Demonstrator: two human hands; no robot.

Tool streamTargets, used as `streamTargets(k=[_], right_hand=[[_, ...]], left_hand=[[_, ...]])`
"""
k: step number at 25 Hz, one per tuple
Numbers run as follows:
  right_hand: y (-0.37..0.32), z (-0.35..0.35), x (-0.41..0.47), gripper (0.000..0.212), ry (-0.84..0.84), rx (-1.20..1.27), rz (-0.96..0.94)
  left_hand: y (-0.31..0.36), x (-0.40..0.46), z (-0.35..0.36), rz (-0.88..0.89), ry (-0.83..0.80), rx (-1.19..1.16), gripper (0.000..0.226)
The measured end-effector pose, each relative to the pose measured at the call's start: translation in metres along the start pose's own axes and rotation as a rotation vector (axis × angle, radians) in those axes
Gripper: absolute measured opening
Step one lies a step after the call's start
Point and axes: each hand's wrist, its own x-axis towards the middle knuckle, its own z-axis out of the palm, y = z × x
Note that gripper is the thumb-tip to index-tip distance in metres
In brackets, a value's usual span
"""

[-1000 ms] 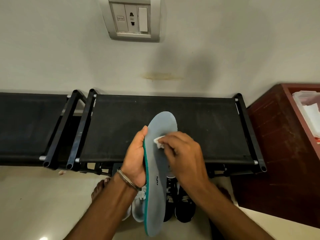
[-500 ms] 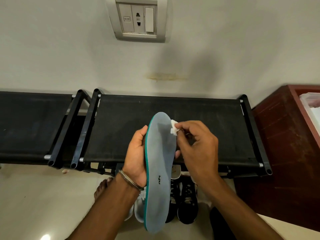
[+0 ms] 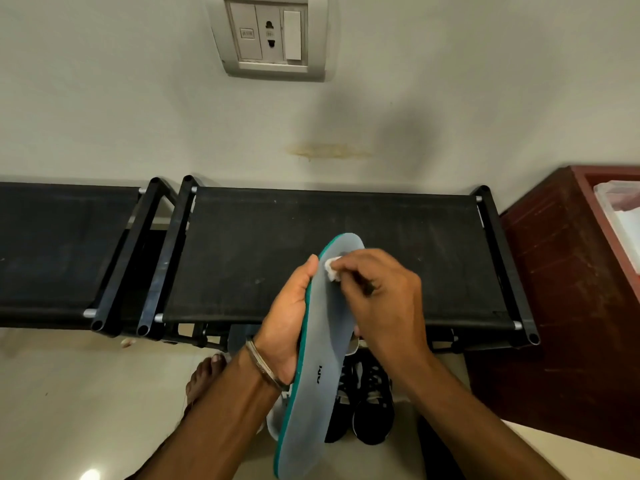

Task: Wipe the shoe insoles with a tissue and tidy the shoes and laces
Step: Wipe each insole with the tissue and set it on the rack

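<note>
A long grey insole with a teal edge is held upright in front of me, toe end up. My left hand grips its left edge from behind, thumb along the rim. My right hand pinches a small white tissue wad and presses it on the insole's toe area. Below, on the floor, stand black laced shoes, partly hidden by the insole, and a white shoe shows at the insole's left.
A black fabric shoe rack stands against the wall behind the insole, with a second rack to its left. A dark red wooden cabinet stands at the right. My bare foot is on the pale floor. A wall socket is above.
My right hand has brought the tissue from the insole's right edge back onto the toe area, toward the left. The insole stays held in my left hand.
</note>
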Motion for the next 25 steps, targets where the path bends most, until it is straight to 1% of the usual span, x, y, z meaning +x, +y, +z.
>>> streamTargets(k=[1, 2, 4, 6, 9, 10, 11, 13, 14, 15, 17, 18, 20, 21, 23, 25], right_hand=[[0.003, -0.002, 0.003, 0.02, 0.039, 0.003, 0.035], [0.001, -0.002, 0.002, 0.02, 0.035, 0.014, 0.051], [-0.014, 0.007, -0.009, 0.019, -0.067, 0.024, 0.012], [-0.015, 0.007, -0.01, 0.019, -0.103, 0.013, -0.049], [0.002, -0.002, 0.006, 0.018, 0.036, -0.071, -0.001], [-0.001, -0.002, 0.007, 0.018, 0.037, -0.074, 0.011], [-0.008, 0.003, 0.001, 0.018, 0.001, -0.048, 0.008], [-0.028, 0.012, -0.012, 0.018, -0.125, 0.023, -0.008], [-0.029, 0.013, -0.015, 0.018, -0.158, 0.029, -0.034], [-0.023, 0.011, -0.011, 0.019, -0.157, -0.004, -0.06], [-0.002, 0.004, 0.001, 0.02, -0.071, -0.152, -0.076], [0.006, -0.002, 0.008, 0.02, -0.018, -0.18, -0.034], [0.014, -0.015, 0.018, 0.018, 0.051, -0.145, 0.097], [0.014, -0.019, 0.02, 0.018, 0.083, -0.131, 0.129], [0.013, -0.026, 0.022, 0.017, 0.137, -0.1, 0.109], [0.013, -0.025, 0.021, 0.017, 0.127, -0.046, 0.087]], left_hand=[[-0.001, -0.001, 0.002, 0.004, 0.006, 0.019, 0.057], [0.0, 0.0, 0.001, -0.005, 0.024, 0.025, 0.058], [0.004, -0.001, 0.001, -0.033, 0.032, 0.028, 0.067], [0.005, -0.001, 0.0, -0.016, 0.028, 0.036, 0.068], [-0.001, 0.0, 0.001, 0.029, 0.039, 0.074, 0.058], [-0.001, 0.001, 0.001, 0.027, 0.051, 0.061, 0.058], [0.0, 0.001, 0.0, 0.016, 0.052, 0.04, 0.06], [0.008, 0.001, -0.004, 0.024, 0.063, 0.001, 0.064], [0.009, 0.001, -0.006, 0.04, 0.079, -0.001, 0.063], [0.008, 0.002, -0.006, 0.044, 0.074, 0.006, 0.061], [0.003, 0.0, 0.0, 0.029, 0.044, 0.046, 0.058], [0.0, 0.0, 0.001, 0.026, 0.054, 0.082, 0.059], [0.001, 0.0, -0.001, 0.01, 0.068, 0.112, 0.061], [0.003, -0.001, -0.001, -0.002, 0.059, 0.107, 0.063], [0.007, -0.001, -0.003, -0.006, 0.05, 0.09, 0.064], [0.006, 0.0, -0.002, -0.008, 0.04, 0.125, 0.063]])
